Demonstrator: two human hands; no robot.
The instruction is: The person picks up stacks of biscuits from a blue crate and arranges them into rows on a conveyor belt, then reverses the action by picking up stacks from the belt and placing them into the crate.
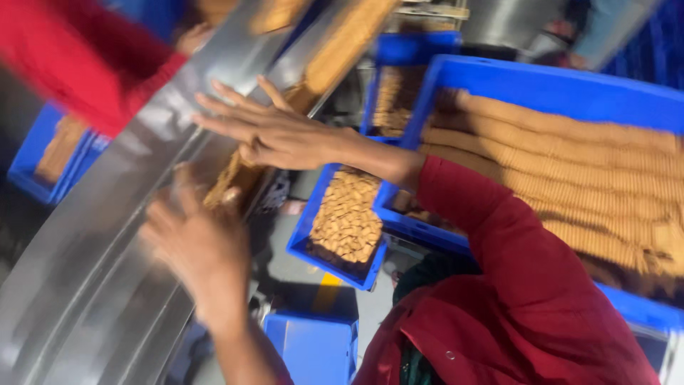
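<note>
My right hand reaches out of a red sleeve, fingers spread flat over a row of tan biscuits that lies on edge in a steel channel. My left hand is blurred and sits just below, at the near end of that same row. Its fingers curl toward the biscuits, but I cannot tell whether it grips any. More biscuits run up the channel beyond my hands.
A big blue crate at the right holds stacked biscuit rows. A smaller blue crate below my right forearm holds loose biscuits. Other blue crates stand at far left, top and bottom. Another person's red sleeve is at top left.
</note>
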